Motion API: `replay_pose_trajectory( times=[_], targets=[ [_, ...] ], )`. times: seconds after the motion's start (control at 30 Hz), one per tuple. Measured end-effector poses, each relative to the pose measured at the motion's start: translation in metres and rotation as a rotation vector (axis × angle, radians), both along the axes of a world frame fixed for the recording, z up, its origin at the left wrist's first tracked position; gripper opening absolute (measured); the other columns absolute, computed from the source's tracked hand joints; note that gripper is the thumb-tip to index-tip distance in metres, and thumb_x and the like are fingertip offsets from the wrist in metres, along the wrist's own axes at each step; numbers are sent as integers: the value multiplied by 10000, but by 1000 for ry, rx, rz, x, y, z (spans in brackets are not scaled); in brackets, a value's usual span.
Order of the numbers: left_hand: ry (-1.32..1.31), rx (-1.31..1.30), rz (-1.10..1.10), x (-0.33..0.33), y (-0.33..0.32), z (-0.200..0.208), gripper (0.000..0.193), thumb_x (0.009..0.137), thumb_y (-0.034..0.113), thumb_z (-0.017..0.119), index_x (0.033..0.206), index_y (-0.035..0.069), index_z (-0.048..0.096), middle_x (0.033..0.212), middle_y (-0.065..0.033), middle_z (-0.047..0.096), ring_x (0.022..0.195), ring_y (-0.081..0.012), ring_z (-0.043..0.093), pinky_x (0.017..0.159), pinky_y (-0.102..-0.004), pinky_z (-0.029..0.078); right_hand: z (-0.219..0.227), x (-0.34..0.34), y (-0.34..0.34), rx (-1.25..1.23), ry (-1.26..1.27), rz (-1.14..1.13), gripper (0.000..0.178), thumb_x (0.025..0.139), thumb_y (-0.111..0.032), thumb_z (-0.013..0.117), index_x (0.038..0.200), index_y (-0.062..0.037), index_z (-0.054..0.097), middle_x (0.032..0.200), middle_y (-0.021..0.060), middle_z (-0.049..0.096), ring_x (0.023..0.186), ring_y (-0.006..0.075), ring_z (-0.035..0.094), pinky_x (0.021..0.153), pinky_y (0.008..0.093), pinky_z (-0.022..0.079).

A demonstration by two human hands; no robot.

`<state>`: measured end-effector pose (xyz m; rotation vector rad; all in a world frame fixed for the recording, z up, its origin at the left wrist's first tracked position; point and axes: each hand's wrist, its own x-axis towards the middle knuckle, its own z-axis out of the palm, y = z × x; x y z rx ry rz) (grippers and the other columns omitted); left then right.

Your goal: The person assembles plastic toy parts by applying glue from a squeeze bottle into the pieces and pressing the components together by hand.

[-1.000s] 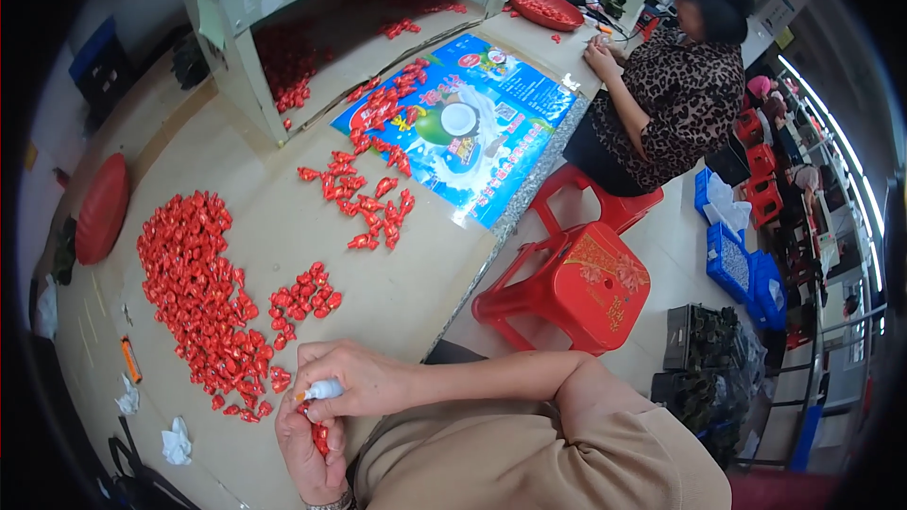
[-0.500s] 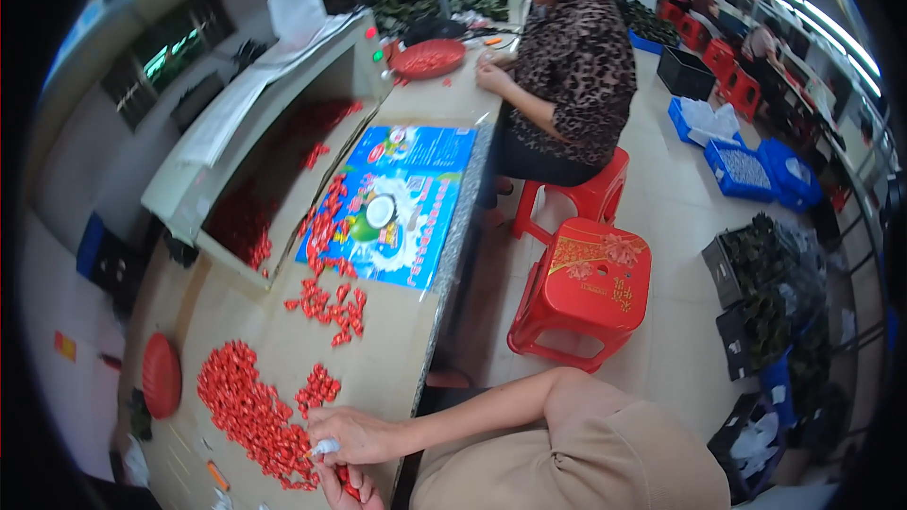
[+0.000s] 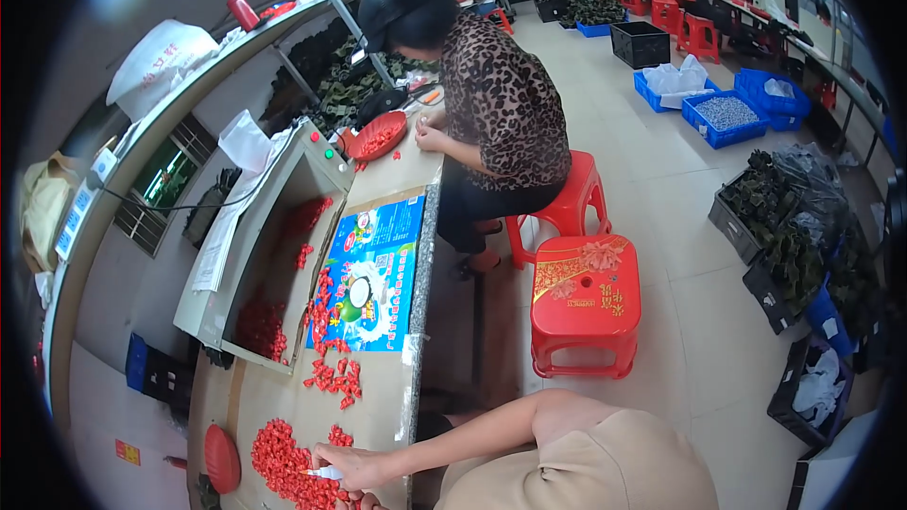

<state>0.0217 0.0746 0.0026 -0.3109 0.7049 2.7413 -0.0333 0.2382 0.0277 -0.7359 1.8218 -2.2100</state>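
Note:
My right hand [image 3: 348, 466] is closed around a small white squeeze bottle [image 3: 327, 474] with a thin pointed tip. Its tip points left, over a large pile of small glossy red pieces [image 3: 279, 458] on the worktable [image 3: 383, 406]. Just below the right hand, only a sliver of my left hand [image 3: 368, 502] shows at the bottom edge; its fingers are mostly hidden. More red pieces lie in a loose trail up the table, some across a blue printed sheet [image 3: 387, 269].
An open-fronted metal box [image 3: 213, 283] with red pieces inside stands along the table's left. A red oval tray [image 3: 222, 458] is at lower left. Across the table's far end a co-worker [image 3: 501, 94] sits beside a red basket [image 3: 378, 135]. Red stools [image 3: 586, 288] and crates [image 3: 726, 120] stand at right.
My view has tilted up and swung, so the table and hands appear lower. The left hand has mostly left the picture. The right hand still holds the bottle.

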Motion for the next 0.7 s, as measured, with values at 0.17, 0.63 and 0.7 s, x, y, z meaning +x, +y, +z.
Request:
replay_pose_trajectory(
  times=[0.17,0.63,0.7],
  targets=[
    [13,-30,-22,2,9,4,183,933,172,503,906,-8,507,870,-105,538,532,-90,340,357,-187,271,-8,-7,-1,-20,48,-15,503,657,135,465,1099,-40,298,968,125,435,624,177,593,525,312,473],
    [26,85,-35,0,3,-3,210,962,166,469,1103,16,512,717,-14,397,539,-100,301,378,-202,245,-7,-16,-3,-93,95,22,232,868,-14,471,1056,-23,336,1025,107,360,705,154,552,671,315,472],
    [17,110,-44,1,5,0,210,962,165,470,1107,18,509,712,-13,394,539,-99,299,379,-202,242,-6,-14,-2,-87,119,0,212,867,-16,472,1043,-15,354,1024,107,362,705,156,556,673,312,473]
  ],
)
